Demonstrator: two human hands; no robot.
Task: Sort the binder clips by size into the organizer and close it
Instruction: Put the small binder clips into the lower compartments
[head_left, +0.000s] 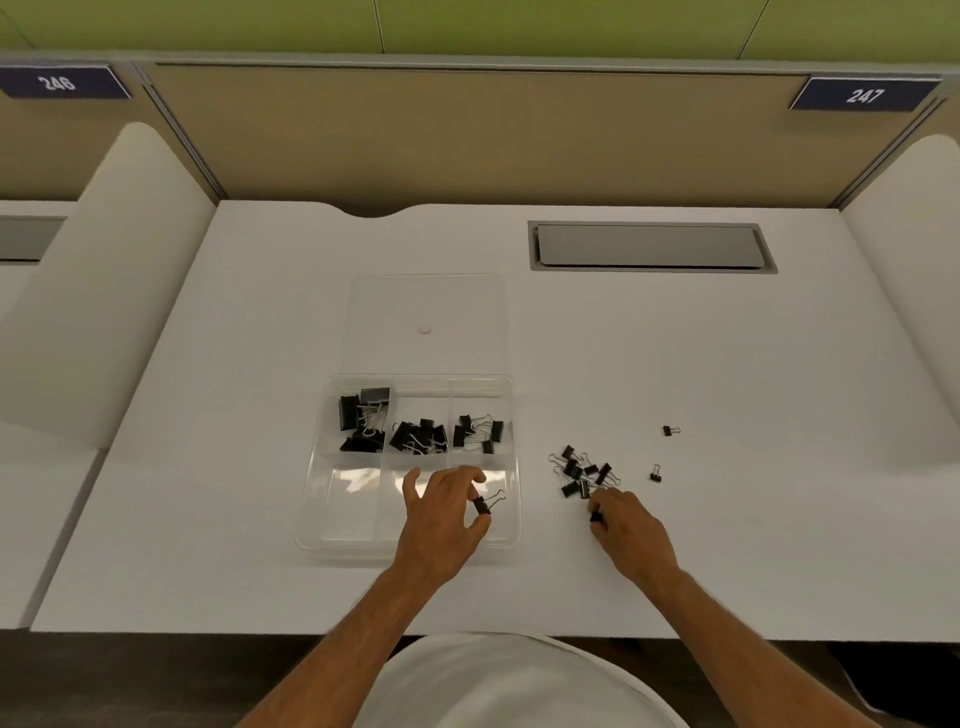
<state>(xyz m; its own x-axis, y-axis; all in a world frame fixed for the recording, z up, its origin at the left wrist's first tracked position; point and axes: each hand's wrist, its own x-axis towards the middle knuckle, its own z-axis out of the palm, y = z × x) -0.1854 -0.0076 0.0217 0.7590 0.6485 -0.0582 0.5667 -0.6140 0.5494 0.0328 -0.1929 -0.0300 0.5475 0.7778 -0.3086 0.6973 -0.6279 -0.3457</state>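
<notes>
The sorting was partly done. The clear plastic organizer (311, 499) sat on the white tabletop (208, 519) with its lid (426, 301) hinged open and lying flat behind it. Its far row of compartments already held clips: the largest binder clips (363, 421) in the far left one, the medium clips (418, 436) in the far middle, and somewhat smaller clips (478, 434) in the far right. The near row looked empty as far as the glare allowed.

The left hand (441, 514) hovered over the near right compartment, pinching a small binder clip (485, 503) between thumb and forefinger, its wire handles pointing right, while the other fingers spread loosely. The right hand (631, 530) rested on the tabletop to the right of the organizer, its fingers curled around what appeared to be another small black clip (596, 516) at the near edge of the unsorted pile of small clips (582, 473). Two stray clips lay farther right, one (655, 474) near the pile and one (670, 430) well apart from it.

The step in hand seemed to be dropping the smallest size into a near compartment. The next move likely called for releasing the left hand's clip there, carrying the right hand's clip across to the same compartment, then clearing the pile and the strays before folding the lid forward to close.
</notes>
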